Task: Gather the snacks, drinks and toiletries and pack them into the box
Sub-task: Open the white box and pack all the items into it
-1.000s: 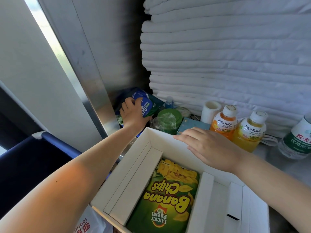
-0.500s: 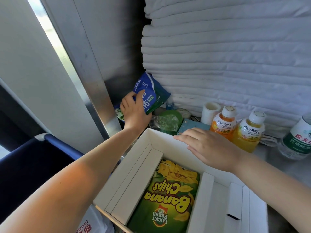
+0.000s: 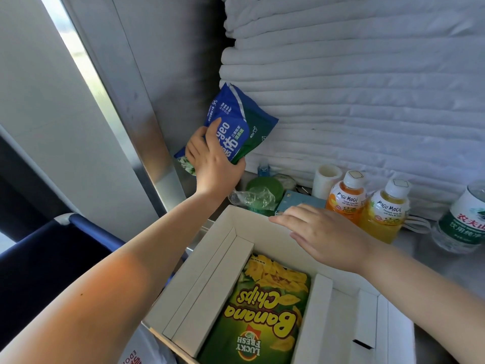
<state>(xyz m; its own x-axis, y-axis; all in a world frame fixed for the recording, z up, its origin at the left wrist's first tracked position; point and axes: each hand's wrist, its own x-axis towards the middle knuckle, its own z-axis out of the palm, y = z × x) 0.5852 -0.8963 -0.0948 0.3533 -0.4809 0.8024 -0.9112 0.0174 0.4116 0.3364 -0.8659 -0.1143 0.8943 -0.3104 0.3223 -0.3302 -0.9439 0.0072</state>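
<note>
We hold the blue-and-green tissue pack in our left hand, fingers wrapped over its lower end and thumb pressed on its printed face, at centre-left of the frame. The pack is clear of the surface, its long axis tilted from lower left up to upper right, free end toward the white quilted padding. The white cardboard box lies below and to the right of that hand, open, so we judge the coming move to be a swing down and rightward, turning the pack flat.

Our right hand rests flat on the far rim of the box, fingers spread and holding nothing, apparently steadying it. It sits right over the path, nearer the box than the left.

The Banana Chips bag already fills the middle channel between the box's white flaps; the pack would likely have to go on top.

Still outside, at right of frame behind the box: two Mogu Mogu bottles, a water bottle, a white roll, a green lidded tub under crumpled plastic.
</note>
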